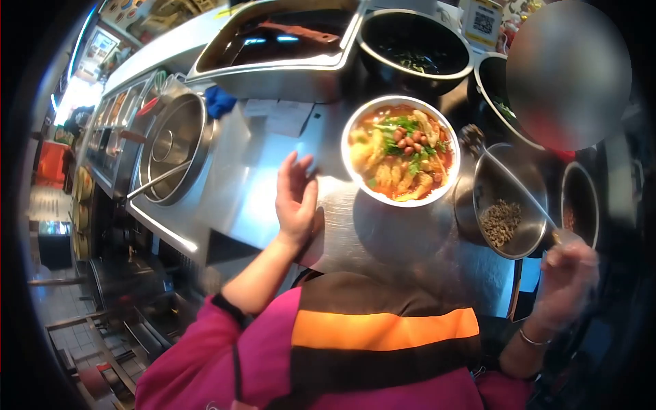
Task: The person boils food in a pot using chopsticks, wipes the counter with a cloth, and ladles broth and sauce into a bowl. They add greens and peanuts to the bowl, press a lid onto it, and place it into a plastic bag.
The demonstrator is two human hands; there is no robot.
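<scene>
A white-rimmed bowl (401,152) of red broth with greens, peanuts and yellowish pieces stands on the steel counter. Left of it, my left hand (296,198) hovers over the counter with its fingers apart and nothing in it. At the right, my right hand (568,270), in a clear glove, is closed on the handle of a long metal ladle (523,186). The ladle's perforated head, with dark bits in it, is between the soup bowl and a steel bowl (476,205) of brown minced topping.
A steel tray (287,83) of dark liquid and a black bowl (415,80) with greens line the back. Another dark bowl sits back right, beside a blurred round area. A large steel pot (162,188) with a ladle and a blue cloth (219,102) are at left.
</scene>
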